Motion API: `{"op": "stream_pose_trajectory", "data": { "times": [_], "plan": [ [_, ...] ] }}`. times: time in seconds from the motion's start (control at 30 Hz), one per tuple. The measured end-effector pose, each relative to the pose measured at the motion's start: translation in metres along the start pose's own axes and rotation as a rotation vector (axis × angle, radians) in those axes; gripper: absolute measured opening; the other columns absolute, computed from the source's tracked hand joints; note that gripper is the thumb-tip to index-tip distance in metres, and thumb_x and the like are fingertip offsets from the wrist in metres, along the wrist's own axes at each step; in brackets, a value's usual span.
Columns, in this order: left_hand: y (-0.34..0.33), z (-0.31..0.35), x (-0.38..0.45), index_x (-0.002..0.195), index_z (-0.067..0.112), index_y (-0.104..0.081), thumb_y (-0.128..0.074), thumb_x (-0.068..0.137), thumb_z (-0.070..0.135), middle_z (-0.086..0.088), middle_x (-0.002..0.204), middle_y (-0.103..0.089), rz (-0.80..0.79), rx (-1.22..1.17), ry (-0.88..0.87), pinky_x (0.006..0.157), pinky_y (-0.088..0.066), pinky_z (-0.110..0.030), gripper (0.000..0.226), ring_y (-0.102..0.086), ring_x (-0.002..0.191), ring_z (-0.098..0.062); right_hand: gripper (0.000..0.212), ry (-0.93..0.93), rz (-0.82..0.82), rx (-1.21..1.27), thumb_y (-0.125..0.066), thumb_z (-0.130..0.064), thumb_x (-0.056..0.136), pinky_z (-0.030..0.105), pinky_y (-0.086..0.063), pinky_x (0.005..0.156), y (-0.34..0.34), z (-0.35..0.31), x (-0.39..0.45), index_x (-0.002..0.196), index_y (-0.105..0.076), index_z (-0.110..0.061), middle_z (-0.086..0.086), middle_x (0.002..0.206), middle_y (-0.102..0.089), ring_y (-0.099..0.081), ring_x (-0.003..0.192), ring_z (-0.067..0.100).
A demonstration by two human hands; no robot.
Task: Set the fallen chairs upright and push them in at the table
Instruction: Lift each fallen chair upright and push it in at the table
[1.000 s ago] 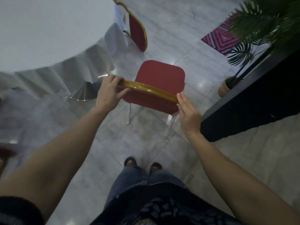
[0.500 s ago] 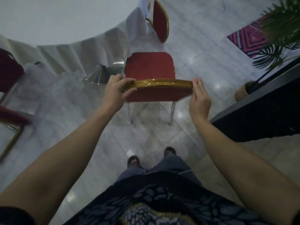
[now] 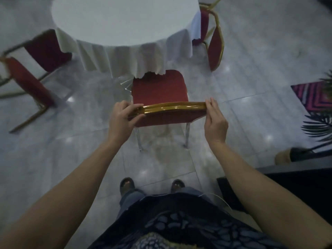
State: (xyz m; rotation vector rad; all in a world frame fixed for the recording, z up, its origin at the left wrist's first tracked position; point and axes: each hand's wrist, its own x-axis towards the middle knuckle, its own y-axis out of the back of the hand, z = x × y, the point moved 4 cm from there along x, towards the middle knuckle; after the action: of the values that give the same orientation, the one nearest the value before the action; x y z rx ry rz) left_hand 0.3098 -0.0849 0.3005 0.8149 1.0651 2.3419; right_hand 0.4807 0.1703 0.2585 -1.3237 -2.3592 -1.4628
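- The left hand (image 3: 124,119) is clenched around the left end of the red chair's (image 3: 159,90) gold top rail, thumb over the rail and fingers curled under it.
- The right hand (image 3: 214,121) lies flat against the right end of the same rail, fingers straight and extended; it presses the end rather than wrapping it, and its palm side is hidden.
- The red chair stands upright at 12 o'clock from the person, its seat facing the round table (image 3: 124,20); the front edge of the seat is hidden under the hanging white tablecloth (image 3: 125,58).
- Only its two rear legs show; the front legs are out of sight beneath the seat and cloth.
- At 10 o'clock a second chair (image 3: 30,72) is motion-blurred and cut off by the frame edge, so its exact pose is hard to judge.
- At 1 o'clock a third chair (image 3: 214,45) stands beside the table, partly hidden behind the cloth.
- At 3 o'clock a patterned rug (image 3: 312,97) and a plant (image 3: 319,123) are cut off at the edge.
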Motion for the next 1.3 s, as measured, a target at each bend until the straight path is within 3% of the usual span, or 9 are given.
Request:
{"op": "stream_pose_trajectory", "data": {
  "times": [0.1,0.23,0.33,0.5,0.67,0.93,1.17,1.3],
  "plan": [
    [-0.005,0.01,-0.014,0.118,0.016,-0.066,-0.068,0.085,0.028,0.006,0.094,-0.047,0.038,0.014,0.042,0.077,-0.032,-0.009,0.035,-0.043,0.091,-0.014,0.038,0.046,-0.033,0.017,-0.053,-0.006,0.097,0.027,-0.042,0.096,0.003,0.004,0.008,0.135,-0.056,-0.011,0.01,0.138,-0.056,-0.053,0.128,0.026],
    [-0.011,0.019,-0.036,0.135,0.015,-0.053,-0.062,0.091,0.022,-0.008,0.115,-0.054,0.071,0.086,0.035,0.088,-0.04,-0.023,0.046,-0.045,0.108,-0.021,0.04,0.125,-0.05,0.033,-0.056,-0.002,0.094,0.026,-0.045,0.095,0.006,0.002,0.009,0.133,-0.058,-0.01,0.01,0.137,-0.056,-0.056,0.125,0.025],
    [-0.017,0.022,-0.053,0.143,0.011,-0.042,-0.058,0.093,0.02,-0.012,0.14,-0.043,0.077,0.139,0.014,0.104,-0.041,-0.033,0.053,-0.041,0.127,-0.026,0.044,0.191,-0.053,0.048,-0.057,0.004,0.089,0.026,-0.045,0.098,0.01,-0.001,0.002,0.131,-0.059,-0.011,0.009,0.137,-0.057,-0.052,0.128,0.023],
    [-0.033,0.031,-0.066,0.15,0.006,-0.026,-0.053,0.094,0.023,-0.012,0.156,-0.026,0.022,0.163,0.011,0.117,-0.029,-0.04,0.064,-0.026,0.145,-0.024,0.051,0.207,-0.09,0.049,-0.057,0.007,0.087,0.029,-0.044,0.1,0.01,-0.003,-0.001,0.135,-0.054,-0.01,0.007,0.141,-0.053,-0.042,0.134,0.019],
    [-0.03,0.021,-0.057,0.152,0.009,-0.02,-0.051,0.095,0.024,-0.007,0.159,-0.019,-0.012,0.169,0.022,0.116,-0.03,-0.034,0.067,-0.023,0.147,-0.022,0.055,0.21,-0.134,0.07,-0.055,0.009,0.087,0.029,-0.042,0.101,0.003,-0.008,0.007,0.139,-0.05,-0.009,0.008,0.144,-0.049,-0.037,0.137,0.018],
    [-0.032,0.009,-0.013,0.154,0.012,-0.014,-0.056,0.093,0.019,-0.005,0.161,-0.013,-0.069,0.194,0.059,0.117,-0.03,-0.045,0.075,-0.016,0.149,-0.021,0.057,0.193,-0.249,0.057,-0.052,0.007,0.089,0.024,-0.038,0.099,-0.021,-0.011,0.057,0.142,-0.047,-0.014,0.005,0.148,-0.045,-0.038,0.139,0.02],
    [-0.032,-0.004,0.029,0.154,0.014,-0.009,-0.057,0.092,0.021,-0.004,0.162,-0.009,-0.126,0.248,0.11,0.112,-0.037,-0.048,0.079,-0.014,0.148,-0.023,0.06,0.192,-0.398,-0.005,-0.045,0.001,0.092,0.036,-0.048,0.097,-0.045,-0.014,0.105,0.148,-0.038,-0.019,-0.003,0.155,-0.034,-0.029,0.144,0.015],
    [-0.029,-0.014,0.051,0.154,0.015,-0.007,-0.055,0.092,0.02,-0.003,0.163,-0.006,-0.152,0.286,0.138,0.117,-0.028,-0.048,0.079,-0.012,0.149,-0.025,0.061,0.183,-0.453,-0.052,-0.043,-0.001,0.093,0.038,-0.047,0.1,-0.059,-0.021,0.125,0.15,-0.034,-0.022,-0.005,0.158,-0.029,-0.027,0.145,0.015]
  ]
}}
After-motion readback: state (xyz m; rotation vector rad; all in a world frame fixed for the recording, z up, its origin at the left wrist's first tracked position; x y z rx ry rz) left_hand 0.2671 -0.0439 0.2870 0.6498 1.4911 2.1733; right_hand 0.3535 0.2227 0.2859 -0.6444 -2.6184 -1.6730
